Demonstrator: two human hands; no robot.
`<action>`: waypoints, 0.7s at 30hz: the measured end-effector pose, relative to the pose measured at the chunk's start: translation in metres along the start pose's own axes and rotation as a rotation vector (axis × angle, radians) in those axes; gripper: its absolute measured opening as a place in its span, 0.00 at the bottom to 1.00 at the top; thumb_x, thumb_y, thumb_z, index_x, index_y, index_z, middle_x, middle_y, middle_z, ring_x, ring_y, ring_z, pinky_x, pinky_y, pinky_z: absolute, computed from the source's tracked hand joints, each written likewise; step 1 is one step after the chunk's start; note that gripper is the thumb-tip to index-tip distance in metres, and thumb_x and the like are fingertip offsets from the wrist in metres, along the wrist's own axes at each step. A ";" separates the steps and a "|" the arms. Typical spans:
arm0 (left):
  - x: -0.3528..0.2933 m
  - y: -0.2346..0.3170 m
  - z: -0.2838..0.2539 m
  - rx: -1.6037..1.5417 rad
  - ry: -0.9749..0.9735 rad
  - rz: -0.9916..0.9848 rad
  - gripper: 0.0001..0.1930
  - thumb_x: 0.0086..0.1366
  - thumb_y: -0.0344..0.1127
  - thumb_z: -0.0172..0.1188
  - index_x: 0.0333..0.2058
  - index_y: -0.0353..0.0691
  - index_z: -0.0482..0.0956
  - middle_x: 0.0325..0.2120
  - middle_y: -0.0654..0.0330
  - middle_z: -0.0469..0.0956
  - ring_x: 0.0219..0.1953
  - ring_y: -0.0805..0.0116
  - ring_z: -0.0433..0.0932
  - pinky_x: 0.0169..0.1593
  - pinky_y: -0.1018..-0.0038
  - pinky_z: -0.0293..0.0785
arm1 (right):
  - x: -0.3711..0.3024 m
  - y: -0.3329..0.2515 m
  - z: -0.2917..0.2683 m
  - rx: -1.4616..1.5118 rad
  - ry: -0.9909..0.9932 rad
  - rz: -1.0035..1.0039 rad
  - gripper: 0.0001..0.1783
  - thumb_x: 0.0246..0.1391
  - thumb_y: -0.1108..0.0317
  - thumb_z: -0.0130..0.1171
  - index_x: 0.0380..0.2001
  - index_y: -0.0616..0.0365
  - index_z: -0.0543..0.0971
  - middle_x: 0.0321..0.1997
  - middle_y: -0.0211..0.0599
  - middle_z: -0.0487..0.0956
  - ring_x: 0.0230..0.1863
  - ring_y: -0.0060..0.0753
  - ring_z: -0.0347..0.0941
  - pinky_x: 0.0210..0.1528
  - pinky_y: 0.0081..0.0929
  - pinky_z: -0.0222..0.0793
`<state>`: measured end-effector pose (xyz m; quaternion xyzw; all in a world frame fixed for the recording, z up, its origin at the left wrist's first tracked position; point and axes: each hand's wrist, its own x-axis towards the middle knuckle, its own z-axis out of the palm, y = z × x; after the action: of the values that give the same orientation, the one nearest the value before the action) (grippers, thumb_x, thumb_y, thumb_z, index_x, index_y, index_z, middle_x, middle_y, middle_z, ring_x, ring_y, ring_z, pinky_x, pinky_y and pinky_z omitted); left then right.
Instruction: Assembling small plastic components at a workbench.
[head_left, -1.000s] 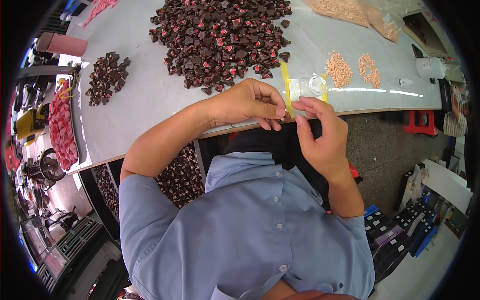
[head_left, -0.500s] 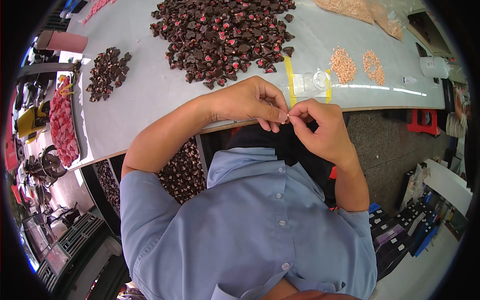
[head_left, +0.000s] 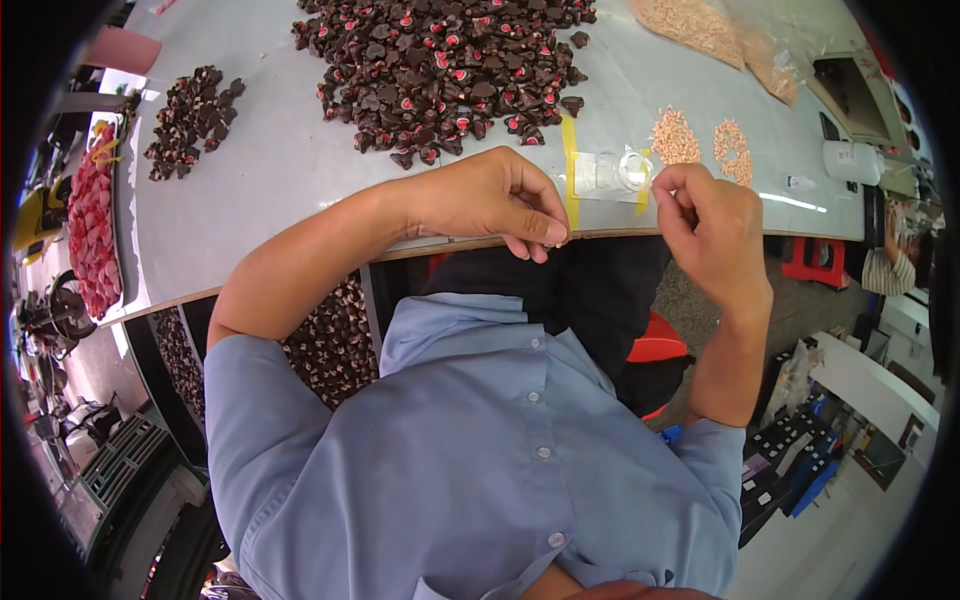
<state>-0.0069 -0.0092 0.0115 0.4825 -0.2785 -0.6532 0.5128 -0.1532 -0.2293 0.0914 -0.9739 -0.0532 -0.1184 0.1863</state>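
Over the table's front edge, my left hand (head_left: 490,200) is closed in a pinch, with a tiny pale piece (head_left: 557,243) just showing below the thumb tip. Most of that piece is hidden by the fingers. My right hand (head_left: 715,225) is apart from it, thumb and index finger bent together beside a clear round dish (head_left: 634,170); what they hold, if anything, is too small to make out. The dish sits on a clear sheet taped down with yellow tape (head_left: 571,165). Just beyond the right hand lie a small heap of peach-coloured bits (head_left: 675,135) and a second, ring-shaped heap (head_left: 733,150).
A large heap of dark brown pieces with pink-red spots (head_left: 440,75) covers the table's far middle. Left of it are a smaller brown heap (head_left: 195,120) and a tray of pink pieces (head_left: 92,235). Bags of peach bits (head_left: 690,30) lie far right; a red stool (head_left: 815,262) stands below.
My right hand has moved right, away from the left hand, to beside the clear dish and peach heaps. The left hand keeps its pinch. The whole view has shifted slightly.
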 end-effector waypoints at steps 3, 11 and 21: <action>-0.001 -0.003 -0.002 0.009 -0.007 0.023 0.12 0.64 0.34 0.68 0.41 0.31 0.83 0.36 0.56 0.84 0.36 0.72 0.83 0.38 0.78 0.80 | 0.013 0.004 -0.009 -0.154 -0.116 -0.031 0.05 0.50 0.77 0.62 0.30 0.58 0.76 0.17 0.35 0.74 0.17 0.35 0.72 0.21 0.31 0.64; 0.000 -0.003 -0.002 0.018 -0.034 0.059 0.11 0.65 0.31 0.65 0.44 0.31 0.83 0.36 0.57 0.84 0.37 0.73 0.83 0.38 0.78 0.79 | 0.027 0.004 -0.014 -0.314 -0.332 -0.043 0.04 0.51 0.75 0.60 0.31 0.57 0.75 0.21 0.40 0.79 0.25 0.50 0.76 0.28 0.41 0.68; 0.002 -0.006 -0.002 -0.057 0.018 0.095 0.11 0.69 0.31 0.61 0.46 0.32 0.82 0.41 0.57 0.84 0.38 0.72 0.82 0.38 0.77 0.78 | 0.032 0.002 -0.012 -0.383 -0.402 -0.038 0.04 0.51 0.74 0.60 0.30 0.57 0.75 0.21 0.43 0.78 0.25 0.52 0.76 0.29 0.42 0.68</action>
<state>-0.0076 -0.0088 0.0044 0.4600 -0.2779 -0.6312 0.5593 -0.1245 -0.2335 0.1097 -0.9941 -0.0842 0.0657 -0.0178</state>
